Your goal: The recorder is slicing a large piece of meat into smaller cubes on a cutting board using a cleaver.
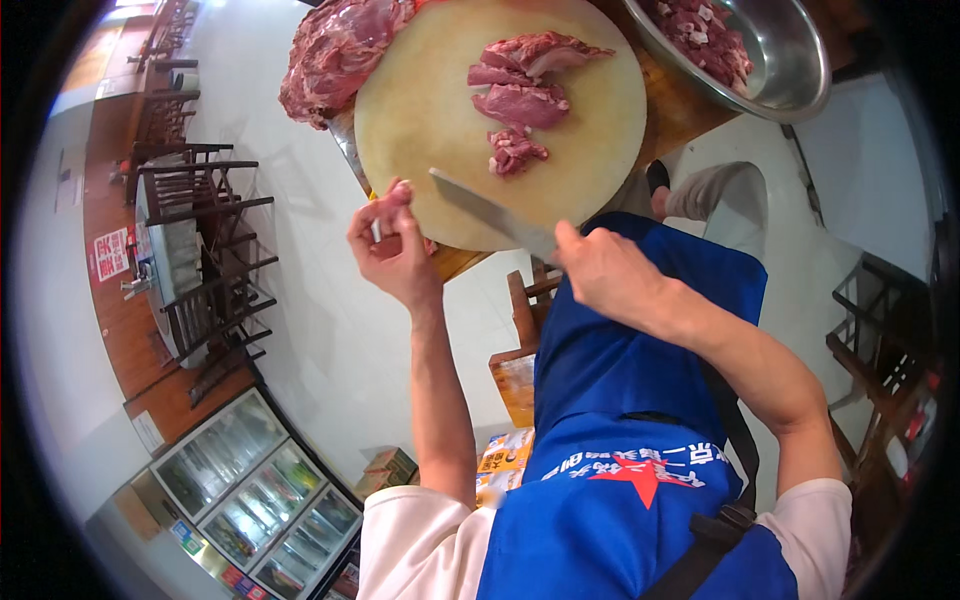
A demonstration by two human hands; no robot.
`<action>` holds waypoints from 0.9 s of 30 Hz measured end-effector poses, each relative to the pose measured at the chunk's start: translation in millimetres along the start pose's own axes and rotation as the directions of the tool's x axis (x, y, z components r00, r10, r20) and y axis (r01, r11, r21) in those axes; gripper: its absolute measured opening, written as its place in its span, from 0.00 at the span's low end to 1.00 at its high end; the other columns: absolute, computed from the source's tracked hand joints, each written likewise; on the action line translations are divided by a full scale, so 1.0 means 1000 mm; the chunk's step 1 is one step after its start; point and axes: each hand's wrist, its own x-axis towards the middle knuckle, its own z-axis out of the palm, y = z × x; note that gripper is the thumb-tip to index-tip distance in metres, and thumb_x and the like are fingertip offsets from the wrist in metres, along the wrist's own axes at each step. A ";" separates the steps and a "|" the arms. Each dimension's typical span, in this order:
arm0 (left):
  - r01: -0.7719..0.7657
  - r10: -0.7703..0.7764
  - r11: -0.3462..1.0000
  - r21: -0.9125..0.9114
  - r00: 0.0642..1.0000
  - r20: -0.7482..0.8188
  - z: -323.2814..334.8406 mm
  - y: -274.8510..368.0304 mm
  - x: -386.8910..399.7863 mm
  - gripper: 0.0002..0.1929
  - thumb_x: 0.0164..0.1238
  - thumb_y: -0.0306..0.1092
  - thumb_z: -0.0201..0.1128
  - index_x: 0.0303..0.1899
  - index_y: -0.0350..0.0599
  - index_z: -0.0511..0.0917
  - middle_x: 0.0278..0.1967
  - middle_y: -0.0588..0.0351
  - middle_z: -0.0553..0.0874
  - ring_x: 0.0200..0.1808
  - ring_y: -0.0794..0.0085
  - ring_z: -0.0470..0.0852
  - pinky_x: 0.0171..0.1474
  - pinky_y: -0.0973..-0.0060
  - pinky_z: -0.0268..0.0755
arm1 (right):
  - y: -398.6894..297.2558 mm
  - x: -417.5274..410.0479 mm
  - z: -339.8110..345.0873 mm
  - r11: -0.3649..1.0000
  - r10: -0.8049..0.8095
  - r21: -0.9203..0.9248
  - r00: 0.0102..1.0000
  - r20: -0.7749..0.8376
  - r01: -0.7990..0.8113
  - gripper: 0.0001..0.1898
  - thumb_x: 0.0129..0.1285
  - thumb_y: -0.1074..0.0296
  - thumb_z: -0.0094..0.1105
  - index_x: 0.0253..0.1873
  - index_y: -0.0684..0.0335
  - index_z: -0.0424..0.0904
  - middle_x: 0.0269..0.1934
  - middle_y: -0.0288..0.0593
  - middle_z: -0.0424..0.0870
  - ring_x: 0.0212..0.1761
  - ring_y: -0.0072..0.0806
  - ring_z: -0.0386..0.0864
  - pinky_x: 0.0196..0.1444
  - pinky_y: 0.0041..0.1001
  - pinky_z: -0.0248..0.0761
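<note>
My right hand [611, 277] grips the handle end of a broad-bladed kitchen knife [495, 214], whose blade points left over the near part of a round cutting board [420, 97]. At the board's lower left edge, my left hand [394, 251] is raised with a small piece of raw meat [397, 196] between its fingers. Several pieces of raw meat [521, 107] lie in a column right of the board's middle. A large chunk of raw meat [337, 56] rests at the board's upper left edge. Cut meat [705, 41] lies in a metal bowl [787, 67] at the upper right.
The board stands on a wooden table [679, 112]. Below it is a wooden stool or chair [517, 360]. Another person's leg and foot [658, 187] show beyond the table's right edge. Dark wooden chairs [202, 195] surround a table at the left, and a glass-door refrigerator [259, 487] stands lower left.
</note>
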 end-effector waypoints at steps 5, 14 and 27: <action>-0.017 -0.051 0.984 0.179 0.928 0.369 0.009 -0.031 -0.032 0.15 0.76 0.09 0.63 0.59 0.32 0.81 0.57 0.45 0.91 0.68 0.52 0.90 0.73 0.57 0.82 | 0.010 0.007 -0.029 0.994 0.031 -0.094 0.981 -0.192 -0.049 0.08 0.73 0.79 0.62 0.47 0.73 0.70 0.28 0.75 0.84 0.37 0.71 0.89 0.39 0.58 0.85; -0.367 0.204 0.739 0.565 0.921 0.331 -0.004 -0.027 -0.043 0.20 0.59 0.14 0.68 0.53 0.40 0.90 0.59 0.48 0.92 0.67 0.47 0.87 0.69 0.55 0.81 | 0.001 0.009 -0.049 0.991 -0.021 -0.132 0.989 -0.150 0.001 0.09 0.72 0.78 0.62 0.46 0.71 0.69 0.26 0.71 0.84 0.34 0.69 0.89 0.38 0.57 0.86; -0.620 0.329 0.571 0.538 0.773 0.542 0.009 -0.057 -0.040 0.22 0.63 0.15 0.76 0.60 0.35 0.91 0.59 0.47 0.94 0.57 0.53 0.92 0.63 0.61 0.85 | -0.027 0.018 -0.050 0.918 -0.168 -0.352 0.984 0.066 0.181 0.06 0.68 0.76 0.63 0.44 0.67 0.74 0.27 0.57 0.89 0.34 0.50 0.95 0.36 0.42 0.89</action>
